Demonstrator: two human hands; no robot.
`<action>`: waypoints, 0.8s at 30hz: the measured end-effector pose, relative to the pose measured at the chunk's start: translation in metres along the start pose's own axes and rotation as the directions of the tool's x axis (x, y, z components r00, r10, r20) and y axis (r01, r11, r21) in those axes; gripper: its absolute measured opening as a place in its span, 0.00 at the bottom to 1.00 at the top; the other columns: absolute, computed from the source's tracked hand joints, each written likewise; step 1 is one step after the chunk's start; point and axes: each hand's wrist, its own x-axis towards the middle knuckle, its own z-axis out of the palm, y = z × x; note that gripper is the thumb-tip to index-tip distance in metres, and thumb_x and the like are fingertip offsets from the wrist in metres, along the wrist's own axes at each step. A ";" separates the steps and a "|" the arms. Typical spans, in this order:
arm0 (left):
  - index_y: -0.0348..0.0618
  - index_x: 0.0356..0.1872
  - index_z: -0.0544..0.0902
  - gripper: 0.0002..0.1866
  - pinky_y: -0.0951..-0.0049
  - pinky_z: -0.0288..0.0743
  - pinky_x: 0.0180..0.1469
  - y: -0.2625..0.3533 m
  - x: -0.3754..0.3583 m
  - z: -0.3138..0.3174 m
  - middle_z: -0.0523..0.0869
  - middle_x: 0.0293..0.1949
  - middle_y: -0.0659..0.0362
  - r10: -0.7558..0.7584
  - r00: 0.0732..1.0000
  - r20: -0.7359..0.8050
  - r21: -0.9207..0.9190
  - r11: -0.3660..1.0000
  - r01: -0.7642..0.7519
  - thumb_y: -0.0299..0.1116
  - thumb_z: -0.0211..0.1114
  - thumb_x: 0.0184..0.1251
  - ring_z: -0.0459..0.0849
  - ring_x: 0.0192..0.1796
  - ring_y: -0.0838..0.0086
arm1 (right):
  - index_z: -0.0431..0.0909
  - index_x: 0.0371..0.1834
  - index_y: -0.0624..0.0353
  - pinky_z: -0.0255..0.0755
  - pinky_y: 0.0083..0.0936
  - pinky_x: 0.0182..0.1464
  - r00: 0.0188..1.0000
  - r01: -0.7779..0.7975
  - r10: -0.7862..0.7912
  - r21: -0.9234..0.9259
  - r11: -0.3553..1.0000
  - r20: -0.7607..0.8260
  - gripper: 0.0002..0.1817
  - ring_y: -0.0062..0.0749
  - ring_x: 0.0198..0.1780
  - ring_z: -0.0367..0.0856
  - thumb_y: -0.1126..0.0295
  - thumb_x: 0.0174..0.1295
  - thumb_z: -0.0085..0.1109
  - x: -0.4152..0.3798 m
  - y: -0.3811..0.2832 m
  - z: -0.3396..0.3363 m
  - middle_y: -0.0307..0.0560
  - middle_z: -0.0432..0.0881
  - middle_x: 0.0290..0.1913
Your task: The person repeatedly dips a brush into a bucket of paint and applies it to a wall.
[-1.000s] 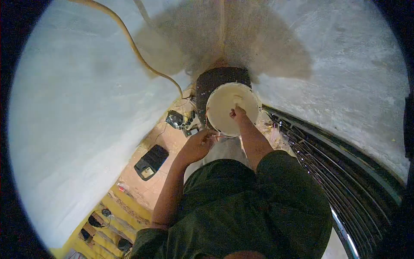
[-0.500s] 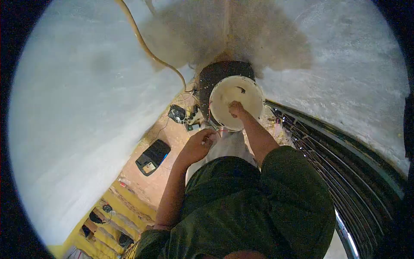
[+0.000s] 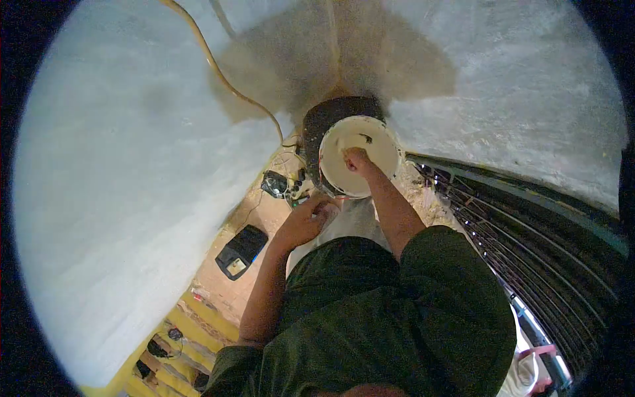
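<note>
A round white bucket (image 3: 395,173) with pale, creamy contents stands in front of me. My right hand (image 3: 357,161) is inside its opening, fingers closed in a fist. Whatever that fist holds is mostly hidden; a pale shape shows just beyond it. A small dark mark or object (image 3: 365,138) lies in the bucket near the far side. At the near left rim is my left hand (image 3: 307,220), its fingers curled against the bucket's edge. The exact grip of those fingertips is partly hidden.
Behind the bucket is a dark rounded object (image 3: 314,126). A yellowish hose (image 3: 218,69) runs down the left wall (image 3: 119,185). On the floor lie a black case (image 3: 241,253) and a black bag (image 3: 274,183) with cables. Dark ribbed panels (image 3: 529,245) line the right.
My right hand has shifted slightly left and farther into the bucket, and a pale shape beyond it shows more. The left hand stays by the rim. The whole view has turned slightly.
</note>
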 end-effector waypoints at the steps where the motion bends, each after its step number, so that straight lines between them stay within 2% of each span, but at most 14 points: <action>1: 0.39 0.56 0.79 0.16 0.66 0.76 0.56 0.004 0.000 0.000 0.84 0.53 0.51 -0.001 1.000 0.013 0.009 1.000 0.001 0.37 0.57 0.75 0.84 0.52 0.66 | 0.73 0.18 0.57 0.60 0.25 0.15 0.999 -0.023 0.000 -0.502 0.864 -0.046 0.13 0.26 0.12 0.67 0.69 0.58 0.62 -0.006 0.002 0.003 0.43 0.74 0.16; 3: 0.38 0.56 0.79 0.17 0.66 0.76 0.55 -0.012 0.004 0.004 0.84 0.52 0.50 0.042 0.999 0.011 0.018 0.999 -0.042 0.38 0.57 0.75 0.84 0.51 0.66 | 0.75 0.20 0.57 0.60 0.25 0.16 1.000 -0.013 0.005 -0.609 0.793 -0.015 0.11 0.26 0.12 0.66 0.69 0.58 0.62 -0.016 0.009 0.002 0.43 0.73 0.16; 7: 0.38 0.56 0.79 0.18 0.66 0.77 0.54 -0.005 0.004 0.004 0.84 0.50 0.50 0.014 0.999 0.042 0.047 0.999 -0.016 0.40 0.56 0.75 0.84 0.50 0.66 | 0.82 0.30 0.59 0.61 0.25 0.16 0.991 0.049 0.093 -0.918 0.392 0.093 0.07 0.25 0.12 0.65 0.67 0.57 0.64 -0.029 0.029 -0.004 0.42 0.71 0.15; 8: 0.38 0.56 0.79 0.18 0.66 0.77 0.54 -0.004 0.004 0.003 0.84 0.50 0.50 0.033 0.999 0.044 0.057 0.998 -0.035 0.40 0.56 0.75 0.84 0.50 0.66 | 0.82 0.30 0.59 0.61 0.25 0.16 0.994 0.052 0.073 -0.918 0.394 0.087 0.07 0.25 0.12 0.65 0.67 0.57 0.64 -0.038 0.028 -0.006 0.42 0.71 0.15; 10: 0.38 0.56 0.79 0.18 0.66 0.77 0.52 -0.007 0.007 0.002 0.85 0.49 0.51 0.127 0.991 0.043 0.156 0.979 -0.132 0.41 0.56 0.75 0.84 0.47 0.65 | 0.79 0.50 0.59 0.61 0.22 0.18 0.984 -0.056 0.107 -0.331 0.942 0.140 0.16 0.23 0.16 0.66 0.69 0.58 0.65 -0.063 0.018 -0.015 0.39 0.72 0.20; 11: 0.37 0.56 0.78 0.19 0.66 0.78 0.51 -0.008 0.009 0.000 0.85 0.48 0.50 0.197 0.980 0.031 0.222 0.955 -0.199 0.40 0.56 0.75 0.85 0.46 0.64 | 0.79 0.50 0.59 0.61 0.22 0.18 0.987 -0.035 0.083 -0.329 0.944 0.135 0.16 0.23 0.16 0.66 0.69 0.58 0.65 -0.074 0.013 -0.020 0.39 0.72 0.20; 13: 0.36 0.54 0.79 0.18 0.65 0.78 0.51 -0.002 0.005 -0.002 0.85 0.48 0.49 0.186 0.982 0.033 0.166 0.968 -0.189 0.40 0.55 0.75 0.85 0.45 0.62 | 0.71 0.63 0.55 0.62 0.20 0.20 0.943 -0.083 0.018 0.184 0.979 0.332 0.27 0.22 0.21 0.69 0.73 0.59 0.67 -0.095 0.004 -0.025 0.40 0.76 0.30; 14: 0.35 0.53 0.79 0.18 0.64 0.78 0.50 0.003 0.005 -0.003 0.85 0.47 0.48 0.154 0.987 0.036 0.099 0.983 -0.157 0.40 0.55 0.75 0.85 0.44 0.61 | 0.71 0.63 0.55 0.62 0.20 0.20 0.946 -0.056 -0.007 0.185 0.981 0.325 0.27 0.22 0.21 0.69 0.73 0.59 0.67 -0.105 -0.001 -0.023 0.40 0.76 0.30; 16: 0.34 0.51 0.80 0.20 0.62 0.77 0.50 0.025 0.004 -0.010 0.84 0.48 0.46 0.093 0.991 0.095 0.122 0.987 -0.105 0.42 0.52 0.75 0.85 0.43 0.58 | 0.71 0.63 0.53 0.62 0.19 0.22 0.915 -0.056 -0.160 0.509 0.859 0.371 0.26 0.22 0.23 0.71 0.74 0.60 0.66 -0.141 -0.019 -0.011 0.44 0.78 0.39; 18: 0.33 0.49 0.80 0.22 0.60 0.76 0.50 0.033 0.009 -0.014 0.85 0.48 0.46 0.062 0.995 0.075 0.383 0.920 -0.086 0.45 0.50 0.75 0.85 0.43 0.58 | 0.70 0.63 0.52 0.64 0.19 0.24 0.857 0.086 -0.330 0.521 0.849 0.397 0.26 0.23 0.24 0.72 0.72 0.60 0.67 -0.178 -0.041 0.006 0.46 0.78 0.43; 20: 0.33 0.50 0.79 0.25 0.60 0.75 0.50 0.036 0.016 -0.012 0.85 0.45 0.45 0.113 0.989 0.093 0.361 0.922 -0.140 0.48 0.47 0.77 0.85 0.43 0.57 | 0.69 0.63 0.52 0.65 0.18 0.26 0.839 0.202 -0.438 0.562 0.802 0.324 0.28 0.24 0.25 0.73 0.69 0.60 0.69 -0.219 -0.069 0.028 0.45 0.79 0.44; 21: 0.32 0.53 0.78 0.25 0.57 0.75 0.52 0.041 0.019 -0.007 0.85 0.45 0.41 0.198 0.980 -0.031 0.309 0.934 -0.179 0.47 0.49 0.75 0.84 0.46 0.50 | 0.69 0.62 0.53 0.69 0.20 0.26 0.739 0.434 -0.603 0.474 0.767 0.300 0.28 0.26 0.28 0.76 0.69 0.59 0.70 -0.239 -0.079 0.041 0.45 0.79 0.47; 22: 0.32 0.56 0.76 0.25 0.53 0.74 0.54 0.042 0.025 -0.002 0.84 0.45 0.36 0.271 0.949 -0.161 0.256 0.940 -0.225 0.45 0.50 0.73 0.83 0.49 0.44 | 0.69 0.62 0.53 0.69 0.20 0.26 0.726 0.456 -0.619 0.465 0.759 0.300 0.28 0.26 0.28 0.76 0.69 0.59 0.70 -0.254 -0.092 0.048 0.45 0.79 0.47; 24: 0.34 0.58 0.75 0.24 0.57 0.75 0.54 0.041 0.048 0.005 0.84 0.45 0.38 0.372 0.901 -0.223 0.232 0.918 -0.321 0.44 0.49 0.75 0.83 0.48 0.47 | 0.69 0.63 0.55 0.73 0.21 0.27 0.599 0.695 -0.757 0.302 0.653 0.259 0.28 0.29 0.33 0.80 0.70 0.60 0.69 -0.282 -0.117 0.063 0.46 0.80 0.48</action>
